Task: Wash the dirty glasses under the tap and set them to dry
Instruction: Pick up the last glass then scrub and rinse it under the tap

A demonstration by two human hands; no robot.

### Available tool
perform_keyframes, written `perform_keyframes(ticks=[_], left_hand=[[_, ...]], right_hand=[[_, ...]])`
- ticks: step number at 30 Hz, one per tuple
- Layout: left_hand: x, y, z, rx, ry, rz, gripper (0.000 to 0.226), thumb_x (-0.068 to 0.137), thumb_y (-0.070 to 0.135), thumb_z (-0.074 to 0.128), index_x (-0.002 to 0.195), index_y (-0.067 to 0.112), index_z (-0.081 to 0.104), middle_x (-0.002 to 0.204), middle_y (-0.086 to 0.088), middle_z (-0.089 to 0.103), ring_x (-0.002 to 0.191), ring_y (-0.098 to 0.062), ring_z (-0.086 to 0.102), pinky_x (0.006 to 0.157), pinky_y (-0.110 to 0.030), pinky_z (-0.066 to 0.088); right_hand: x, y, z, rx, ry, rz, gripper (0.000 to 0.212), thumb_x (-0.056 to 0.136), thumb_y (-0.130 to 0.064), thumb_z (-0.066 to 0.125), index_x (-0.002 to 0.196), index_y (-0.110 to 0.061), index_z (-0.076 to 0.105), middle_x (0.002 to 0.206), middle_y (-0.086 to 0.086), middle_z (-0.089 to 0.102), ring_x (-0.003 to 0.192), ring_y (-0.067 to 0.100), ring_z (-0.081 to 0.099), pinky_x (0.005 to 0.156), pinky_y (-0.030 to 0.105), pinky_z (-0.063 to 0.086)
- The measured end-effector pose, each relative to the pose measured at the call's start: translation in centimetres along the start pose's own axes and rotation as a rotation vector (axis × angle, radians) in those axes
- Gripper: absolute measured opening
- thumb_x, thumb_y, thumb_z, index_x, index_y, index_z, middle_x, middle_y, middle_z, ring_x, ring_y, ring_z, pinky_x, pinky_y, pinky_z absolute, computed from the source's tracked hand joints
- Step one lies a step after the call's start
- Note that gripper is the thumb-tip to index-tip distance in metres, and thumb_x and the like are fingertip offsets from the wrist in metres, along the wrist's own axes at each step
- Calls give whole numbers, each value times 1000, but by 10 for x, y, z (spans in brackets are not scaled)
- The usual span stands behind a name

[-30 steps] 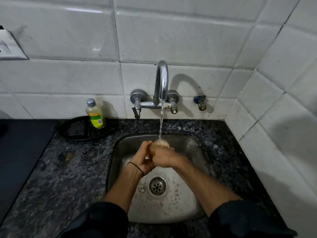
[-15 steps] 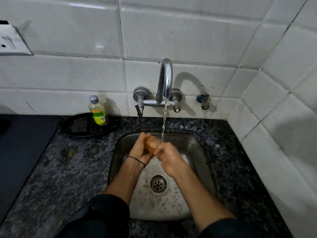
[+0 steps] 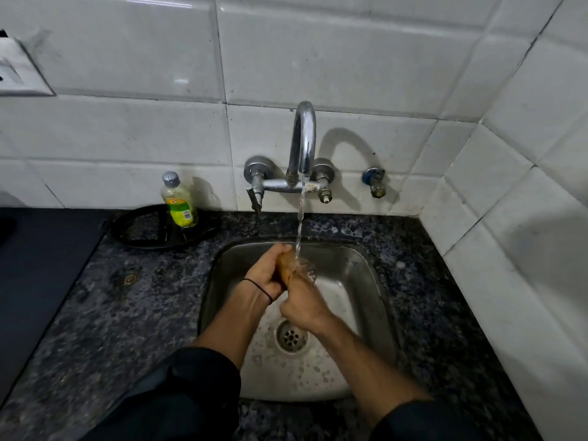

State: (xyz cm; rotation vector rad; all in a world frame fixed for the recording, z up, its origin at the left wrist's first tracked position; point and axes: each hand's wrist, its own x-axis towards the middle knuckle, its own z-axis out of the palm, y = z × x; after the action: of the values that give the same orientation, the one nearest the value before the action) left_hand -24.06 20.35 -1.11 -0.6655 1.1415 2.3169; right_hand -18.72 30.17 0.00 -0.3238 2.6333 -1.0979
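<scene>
Tap (image 3: 304,144): chromed metal, glossy, mirror-bright.
Sink (image 3: 366,281): steel, dull brushed finish, wet and spotted.
Tabletop (image 3: 127,313): dark speckled stone, smooth, low sheen.
Wall tiles (image 3: 318,52): white ceramic, glossy.
Bottle (image 3: 179,202): clear smooth plastic, grey cap.
Glass (image 3: 305,268): transparent, wet.
</scene>
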Motion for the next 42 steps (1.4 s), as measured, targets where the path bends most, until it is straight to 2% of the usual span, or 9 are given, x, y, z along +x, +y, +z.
perform_keyframes(ticks=[3,6,14,17,24,28,32,37,42], left_hand=[[-1,-9,-12,-81,-6,-23,18,84,22,67,90,5,67,80,-14,69,72,-25,68,66,-36,59],[-2,-10,-17,-126,-22,-4,40,74,24,78,106,3,64,93,-17,67,87,-28,67,83,-41,58],[-6,-5,-2,-45,59,-117,40,96,35,57,116,2,62,90,-23,71,85,-33,67,66,-44,58],[-8,0,7,-2,97,-152,44,100,39,49,118,0,60,98,-24,69,91,-34,65,73,-46,52],[-2,4,5,-30,142,-132,30,93,30,62,105,2,64,82,-17,70,81,-28,65,62,-44,53],[-3,5,0,-81,119,-180,48,94,33,61,125,-3,57,111,-27,67,100,-38,64,68,-51,54],[-7,5,3,-87,62,-133,44,101,35,49,119,-4,56,97,-26,66,88,-35,63,70,-47,50],[-4,8,-1,-155,41,-74,41,97,34,55,105,-6,62,85,-23,69,82,-33,65,70,-45,53],[-5,9,-8,-206,-5,89,27,96,27,58,87,2,63,76,-16,68,68,-28,69,71,-41,57]], right_hand=[[-5,-13,-5,775,-27,220,71,64,9,50,129,-19,58,111,8,67,104,23,65,72,27,52],[-7,-5,-5,1116,-39,223,76,52,2,48,126,-12,62,113,12,68,112,25,62,88,36,53],[3,5,-45,-1082,-250,-316,48,100,-14,39,148,-20,43,155,-1,43,149,16,28,122,53,-13],[3,-2,-51,-1140,-255,-296,51,100,-13,41,150,-13,39,155,4,41,148,16,28,123,51,-11],[16,-12,-39,67,-160,129,54,75,9,55,126,-10,56,112,12,61,101,26,63,78,36,57],[12,-8,-46,-793,-347,-117,53,93,-4,51,144,-16,43,148,12,46,140,29,39,122,50,20],[17,-2,-53,-1348,-270,-413,51,101,-18,41,152,-20,36,156,-1,42,149,17,28,118,55,-20],[20,-2,-25,-258,-261,13,72,80,0,58,148,-14,38,141,13,52,125,28,53,108,43,45],[24,-4,-17,956,-20,277,53,67,-18,63,118,-5,66,118,21,69,100,27,66,89,37,49]])
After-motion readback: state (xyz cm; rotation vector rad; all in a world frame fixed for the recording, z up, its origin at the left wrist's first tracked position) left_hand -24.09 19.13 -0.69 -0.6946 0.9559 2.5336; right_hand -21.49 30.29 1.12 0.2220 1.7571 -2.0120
